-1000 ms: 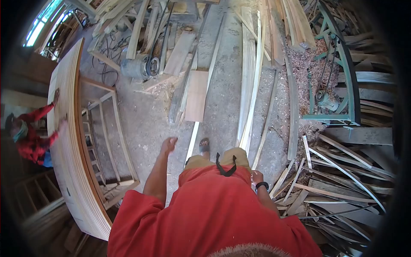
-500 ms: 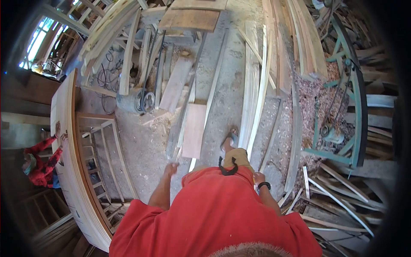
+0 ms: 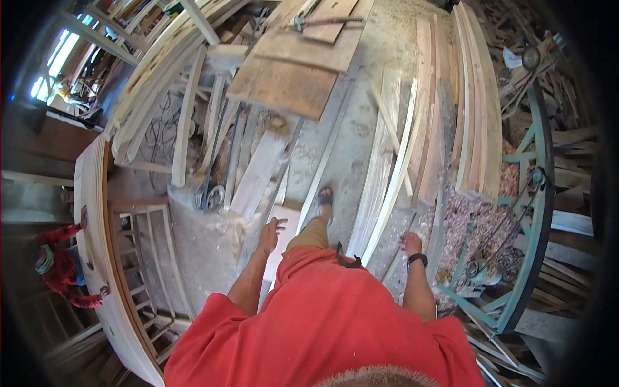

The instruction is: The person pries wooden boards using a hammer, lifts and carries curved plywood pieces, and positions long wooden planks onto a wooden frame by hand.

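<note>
Pale pinkish board (image 3: 285, 237), plain red shirt (image 3: 322, 309), black wristband (image 3: 418, 259), green frame (image 3: 517, 290), red-and-black checked sleeve (image 3: 84, 300)

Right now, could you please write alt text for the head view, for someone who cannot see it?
A person in a red shirt stands with one sandalled foot forward, left hand and right hand apart, nothing visible in either. Long boards lie on the floor ahead; to the left, a co-worker has both hands on a stack of panels.
</note>
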### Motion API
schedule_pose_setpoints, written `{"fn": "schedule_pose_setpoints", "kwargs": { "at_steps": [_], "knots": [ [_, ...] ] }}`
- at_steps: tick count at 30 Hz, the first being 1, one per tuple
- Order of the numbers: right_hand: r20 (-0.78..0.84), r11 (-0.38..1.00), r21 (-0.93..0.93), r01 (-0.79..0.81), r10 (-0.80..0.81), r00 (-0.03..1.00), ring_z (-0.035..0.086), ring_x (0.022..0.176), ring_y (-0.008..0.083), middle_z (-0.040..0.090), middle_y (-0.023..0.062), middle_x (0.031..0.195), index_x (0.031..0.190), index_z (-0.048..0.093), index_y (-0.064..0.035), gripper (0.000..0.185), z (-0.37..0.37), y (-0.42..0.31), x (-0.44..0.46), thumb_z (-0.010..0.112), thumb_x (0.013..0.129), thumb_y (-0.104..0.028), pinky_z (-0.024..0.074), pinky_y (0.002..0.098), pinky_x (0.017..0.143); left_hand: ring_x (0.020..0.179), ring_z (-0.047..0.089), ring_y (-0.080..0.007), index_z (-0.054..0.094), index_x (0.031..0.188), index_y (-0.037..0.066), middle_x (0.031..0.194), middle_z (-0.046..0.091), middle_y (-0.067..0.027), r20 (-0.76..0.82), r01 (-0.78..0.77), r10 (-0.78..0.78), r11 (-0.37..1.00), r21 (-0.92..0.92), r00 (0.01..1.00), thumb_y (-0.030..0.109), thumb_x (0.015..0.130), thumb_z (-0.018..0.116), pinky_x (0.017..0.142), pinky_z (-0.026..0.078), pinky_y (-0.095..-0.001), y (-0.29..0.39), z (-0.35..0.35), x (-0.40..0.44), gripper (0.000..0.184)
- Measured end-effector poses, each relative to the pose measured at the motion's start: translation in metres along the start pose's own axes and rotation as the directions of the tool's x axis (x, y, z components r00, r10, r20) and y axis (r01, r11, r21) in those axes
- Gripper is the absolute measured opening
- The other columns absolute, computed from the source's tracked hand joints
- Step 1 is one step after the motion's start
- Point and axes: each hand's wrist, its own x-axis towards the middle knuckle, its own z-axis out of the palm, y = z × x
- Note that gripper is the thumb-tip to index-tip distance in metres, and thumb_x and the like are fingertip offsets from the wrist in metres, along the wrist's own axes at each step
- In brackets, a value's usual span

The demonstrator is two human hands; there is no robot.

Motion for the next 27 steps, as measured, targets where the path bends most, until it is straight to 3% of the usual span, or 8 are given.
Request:
{"fn": "schedule_pose_setpoints", "kwargs": {
  "at_steps": [3, 5, 11, 13, 17, 22, 24, 27],
  "knots": [
    [0.042, 0.994, -0.084, -0.064, 0.068, 0.997, 0.067, 0.07, 0.0179, 0.068, 0.0084, 0.087, 0.112, 0.063, -0.0047, 0.028, 0.003, -0.044, 0.013, 0.059, 0.095, -0.026, 0.0497, 0.0308, 0.051, 0.107, 0.064, -0.0272, 0.05, 0.139, -0.001, 0.13, 0.062, -0.0213, -0.148, -0.235, 0.211, 0.956, -0.173, 0.966, 0.039, 0.103, 0.037, 0.095, 0.047, -0.0375, 0.072, 0.009, 0.089, 0.055],
    [0.062, 0.983, -0.144, -0.116, 0.126, 0.99, 0.068, 0.073, 0.0195, 0.07, 0.0108, 0.091, 0.111, 0.064, -0.0031, 0.028, 0.016, -0.071, 0.025, 0.059, 0.095, -0.025, 0.0517, 0.0332, 0.052, 0.105, 0.063, -0.021, 0.05, 0.14, 0.0, 0.131, 0.061, -0.0166, -0.324, -0.522, 0.517, 0.849, 0.077, 0.793, 0.022, 0.1, 0.043, 0.092, 0.048, -0.0322, 0.157, 0.022, 0.17, 0.047],
    [0.04, 0.968, -0.232, -0.099, 0.111, 0.993, 0.068, 0.067, 0.0184, 0.071, 0.0113, 0.09, 0.105, 0.068, 0.0003, 0.026, 0.029, -0.124, 0.056, 0.061, 0.093, -0.021, 0.0519, 0.0309, 0.052, 0.106, 0.063, -0.0209, 0.054, 0.135, 0.0, 0.125, 0.062, -0.0154, -0.068, -0.448, 0.45, 0.893, 0.035, 0.891, 0.019, 0.098, 0.052, 0.093, 0.048, -0.0321, 0.293, 0.038, 0.303, 0.041],
    [0.085, 0.889, -0.43, 0.156, -0.132, 0.988, 0.068, 0.071, 0.0189, 0.071, 0.0112, 0.091, 0.108, 0.068, -0.0006, 0.027, 0.027, -0.137, 0.084, 0.063, 0.092, -0.021, 0.053, 0.0309, 0.056, 0.107, 0.062, -0.0207, 0.055, 0.133, 0.0, 0.124, 0.063, -0.0144, -0.065, -0.433, 0.433, 0.901, 0.011, 0.899, 0.02, 0.099, 0.052, 0.093, 0.048, -0.0323, 0.314, 0.046, 0.344, 0.04],
    [0.044, 0.966, -0.162, -0.201, 0.211, 0.977, 0.068, 0.074, 0.0179, 0.071, 0.0107, 0.092, 0.106, 0.066, -0.0018, 0.023, 0.035, -0.218, 0.138, 0.063, 0.092, -0.02, 0.0525, 0.0284, 0.059, 0.109, 0.062, -0.0292, 0.06, 0.125, 0.001, 0.12, 0.064, -0.0166, -0.242, -0.535, 0.583, 0.81, 0.239, 0.775, 0.024, 0.1, 0.052, 0.095, 0.048, -0.0359, 0.318, 0.057, 0.424, 0.036],
    [0.304, 0.977, -0.206, -0.058, 0.121, 0.945, 0.065, 0.067, 0.0141, 0.069, 0.0075, 0.087, 0.096, 0.063, -0.003, 0.017, -0.02, -0.226, 0.329, 0.058, 0.097, -0.019, 0.0489, 0.027, 0.051, 0.105, 0.061, -0.0346, 0.064, 0.111, 0.003, 0.112, 0.063, -0.0176, -0.344, -0.412, 0.531, 0.836, 0.364, 0.774, 0.027, 0.1, 0.052, 0.091, 0.049, -0.0395, 0.324, 0.052, 0.446, 0.029],
    [0.039, 0.995, -0.054, -0.082, 0.084, 0.996, 0.064, 0.067, 0.0115, 0.068, 0.0055, 0.085, 0.098, 0.064, -0.0029, 0.018, 0.007, -0.342, 0.32, 0.059, 0.097, -0.02, 0.047, 0.0267, 0.05, 0.094, 0.063, -0.0334, 0.063, 0.1, 0.006, 0.101, 0.063, -0.0152, -0.432, -0.3, 0.507, 0.835, 0.462, 0.746, 0.027, 0.099, 0.053, 0.081, 0.05, -0.0416, 0.334, 0.057, 0.451, 0.024],
    [0.096, 0.942, -0.29, 0.167, -0.145, 0.985, 0.065, 0.073, 0.014, 0.069, 0.0082, 0.096, 0.109, 0.063, -0.0041, 0.03, 0.024, -0.445, 0.367, 0.055, 0.1, -0.032, 0.0485, 0.0275, 0.058, 0.083, 0.064, -0.0326, 0.061, 0.091, 0.009, 0.093, 0.061, -0.0128, -0.526, -0.1, 0.394, 0.86, 0.5, 0.754, 0.028, 0.098, 0.055, 0.071, 0.05, -0.0431, 0.335, 0.06, 0.465, 0.021]
  ]
}}
